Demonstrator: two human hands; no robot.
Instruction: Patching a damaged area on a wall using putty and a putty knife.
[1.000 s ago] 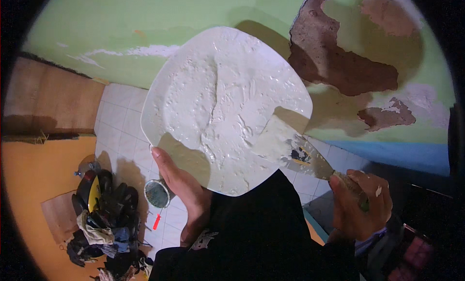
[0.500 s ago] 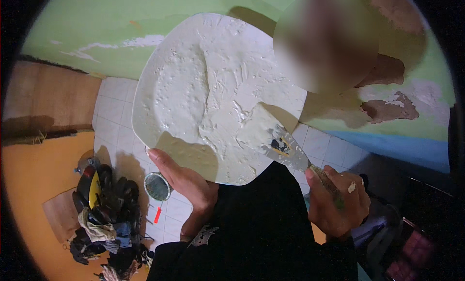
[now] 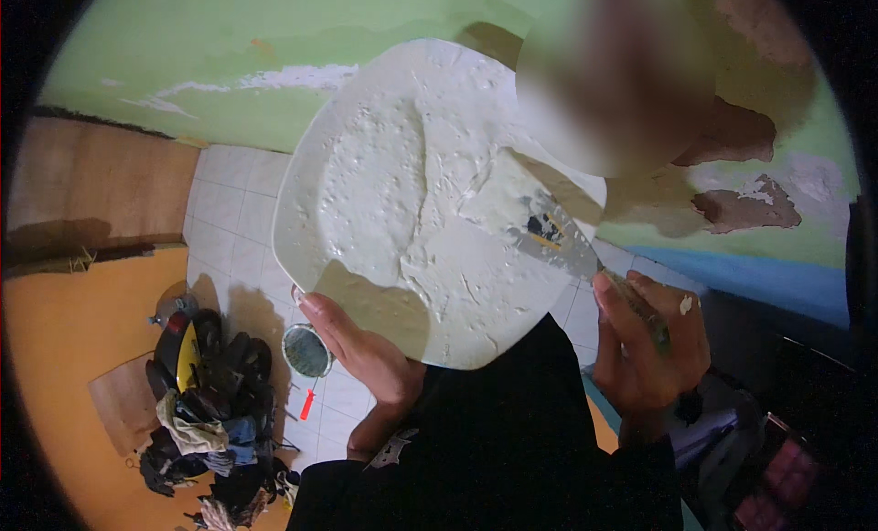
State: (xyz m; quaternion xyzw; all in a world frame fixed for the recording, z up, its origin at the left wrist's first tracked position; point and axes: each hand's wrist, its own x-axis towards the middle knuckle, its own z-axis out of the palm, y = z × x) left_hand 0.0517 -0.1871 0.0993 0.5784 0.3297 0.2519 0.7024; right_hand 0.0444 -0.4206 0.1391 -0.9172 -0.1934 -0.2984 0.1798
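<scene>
My left hand grips the near left rim of a broad white tray, its thumb on the edge and its other fingers hidden beneath. Thick white putty is spread over the tray, with a raised ridge left of the middle. My right hand is wrapped round the handle of a putty knife. The wide blade lies on or just over the putty in the tray's right part and is coated with it. A dab of dried putty shows on the right hand.
Ahead stands a green wall with peeled brown patches. On the tiled floor are a small bucket and a red-handled tool. A motorcycle draped with clothes stands at lower left. A blurred round area covers the upper right.
The tray and my left hand have shifted right and slightly down in the picture. The putty knife has moved up and right across the putty, with my right hand following.
</scene>
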